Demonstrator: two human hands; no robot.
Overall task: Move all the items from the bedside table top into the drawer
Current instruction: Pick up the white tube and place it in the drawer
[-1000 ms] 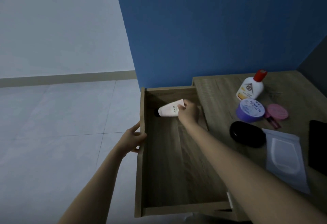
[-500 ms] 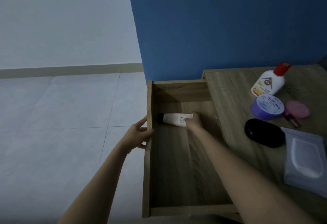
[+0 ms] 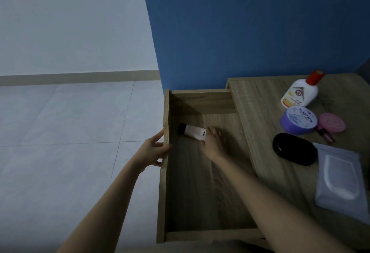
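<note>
The wooden drawer point(image 3: 165, 182) stands pulled out to the left of the bedside table top point(image 3: 260, 116). A pale pink tube with a black cap point(image 3: 192, 131) lies flat on the drawer floor near its back. My right hand point(image 3: 213, 142) is inside the drawer at the tube's flat end, blurred, fingers spread and just touching it. My left hand point(image 3: 152, 150) grips the drawer's front panel. On the table top lie a white bottle with a red cap point(image 3: 300, 92), a purple jar point(image 3: 298, 121), a pink compact point(image 3: 332, 122), a small dark lip tube point(image 3: 326, 135), a black case point(image 3: 294, 151) and a wipes pack point(image 3: 340, 182).
A blue wall point(image 3: 240, 32) rises right behind the table and drawer. Pale tiled floor point(image 3: 70, 132) spreads to the left, with a white wall and a beige skirting beyond it. Most of the drawer floor in front of the tube is bare wood.
My right hand has lowered the pink tube from above the drawer's back onto the drawer floor, and its fingers have loosened. The left hand has stayed on the front panel.
</note>
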